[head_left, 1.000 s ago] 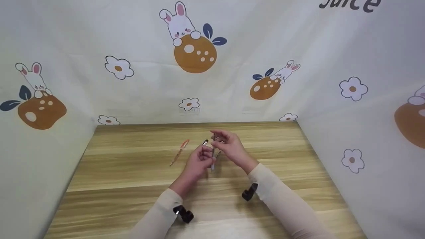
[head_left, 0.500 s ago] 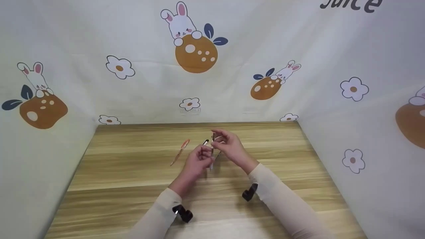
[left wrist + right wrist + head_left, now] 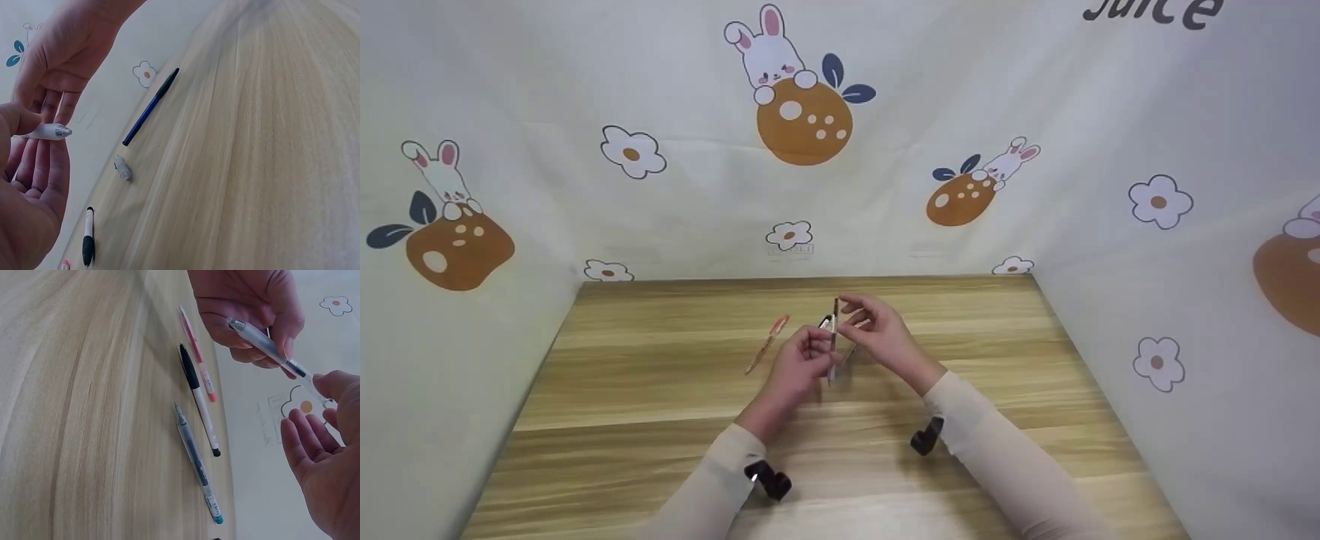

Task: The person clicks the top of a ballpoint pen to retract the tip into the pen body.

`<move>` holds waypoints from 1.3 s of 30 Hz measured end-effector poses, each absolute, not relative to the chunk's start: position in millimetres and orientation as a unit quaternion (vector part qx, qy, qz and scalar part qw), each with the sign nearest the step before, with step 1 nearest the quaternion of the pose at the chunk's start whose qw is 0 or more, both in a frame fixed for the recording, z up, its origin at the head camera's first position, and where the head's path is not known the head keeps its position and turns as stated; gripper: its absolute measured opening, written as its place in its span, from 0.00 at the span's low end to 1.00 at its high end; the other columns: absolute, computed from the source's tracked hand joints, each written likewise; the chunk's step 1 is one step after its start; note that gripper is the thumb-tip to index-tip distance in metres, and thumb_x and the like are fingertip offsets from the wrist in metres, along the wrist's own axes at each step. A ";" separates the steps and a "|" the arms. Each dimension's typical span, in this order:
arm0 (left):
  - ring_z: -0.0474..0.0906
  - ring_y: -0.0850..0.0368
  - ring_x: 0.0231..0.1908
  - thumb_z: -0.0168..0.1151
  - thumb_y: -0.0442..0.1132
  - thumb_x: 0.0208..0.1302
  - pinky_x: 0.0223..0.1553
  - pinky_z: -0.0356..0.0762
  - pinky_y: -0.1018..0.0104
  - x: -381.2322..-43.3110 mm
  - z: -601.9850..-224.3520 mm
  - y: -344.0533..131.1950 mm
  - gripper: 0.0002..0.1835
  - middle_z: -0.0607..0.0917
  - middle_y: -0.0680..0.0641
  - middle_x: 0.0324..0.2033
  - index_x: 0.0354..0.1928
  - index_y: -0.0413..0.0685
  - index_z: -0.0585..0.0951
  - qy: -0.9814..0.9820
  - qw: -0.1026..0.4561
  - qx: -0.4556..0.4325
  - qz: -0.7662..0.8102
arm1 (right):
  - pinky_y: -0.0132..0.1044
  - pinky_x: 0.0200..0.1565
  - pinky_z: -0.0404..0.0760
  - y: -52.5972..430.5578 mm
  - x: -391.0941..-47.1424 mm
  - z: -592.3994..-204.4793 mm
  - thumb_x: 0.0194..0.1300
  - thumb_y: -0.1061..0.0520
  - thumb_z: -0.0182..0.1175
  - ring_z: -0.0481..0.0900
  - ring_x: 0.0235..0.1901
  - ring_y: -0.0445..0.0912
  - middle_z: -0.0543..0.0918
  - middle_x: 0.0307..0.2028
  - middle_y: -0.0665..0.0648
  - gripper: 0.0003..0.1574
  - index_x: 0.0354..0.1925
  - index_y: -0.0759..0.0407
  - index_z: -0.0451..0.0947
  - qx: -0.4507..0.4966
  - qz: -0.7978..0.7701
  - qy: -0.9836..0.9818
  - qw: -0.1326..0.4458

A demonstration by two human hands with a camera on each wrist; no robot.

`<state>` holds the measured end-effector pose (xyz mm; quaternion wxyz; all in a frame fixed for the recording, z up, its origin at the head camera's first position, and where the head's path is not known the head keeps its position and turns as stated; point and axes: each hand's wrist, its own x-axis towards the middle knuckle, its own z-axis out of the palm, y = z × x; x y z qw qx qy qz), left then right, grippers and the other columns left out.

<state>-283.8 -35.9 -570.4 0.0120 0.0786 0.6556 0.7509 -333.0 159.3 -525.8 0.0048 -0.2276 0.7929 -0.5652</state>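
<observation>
My left hand pinches a translucent pen between thumb and fingers, its clear conical tip sticking out toward me. The pen stands lengthwise above the table in the head view. My right hand is at its far end, the thumb overlapping that end in the right wrist view while the other fingers spread loosely below. On the table lie a pink-red pen, a white pen with a black grip and a clear grey pen with a teal end.
A blue pen with a dark end also lies on the wood-grain table. Pale cloth walls with rabbit and flower prints rise behind it and at both sides.
The held pen and my left hand have shifted slightly left. My right fingertips, earlier around the pen's upper part, now sit just to its right. The pens on the table lie unchanged.
</observation>
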 end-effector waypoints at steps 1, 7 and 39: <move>0.83 0.59 0.36 0.66 0.20 0.63 0.38 0.86 0.69 -284.0 -570.5 -36.7 0.16 0.85 0.47 0.38 0.53 0.30 0.79 0.657 0.011 0.078 0.750 | 0.46 0.55 0.87 159.6 -332.7 -525.9 0.74 0.63 0.73 0.88 0.50 0.52 0.85 0.56 0.65 0.31 0.72 0.65 0.79 -0.228 -0.559 0.797 0.002; 0.81 0.58 0.38 0.64 0.19 0.64 0.39 0.84 0.70 -285.5 -570.1 -42.5 0.17 0.84 0.44 0.39 0.54 0.30 0.79 0.669 0.005 0.071 0.740 | 0.58 0.57 0.86 161.9 -331.1 -526.8 0.76 0.63 0.71 0.88 0.52 0.52 0.85 0.57 0.60 0.29 0.72 0.62 0.80 -0.246 -0.529 0.813 -0.011; 0.79 0.56 0.39 0.67 0.20 0.65 0.37 0.80 0.73 -296.1 -566.4 -84.4 0.16 0.83 0.40 0.48 0.54 0.31 0.84 0.716 -0.021 0.027 0.697 | 0.59 0.57 0.87 172.4 -329.4 -541.3 0.76 0.61 0.71 0.85 0.55 0.64 0.82 0.60 0.62 0.31 0.73 0.61 0.79 -0.330 -0.425 0.841 -0.056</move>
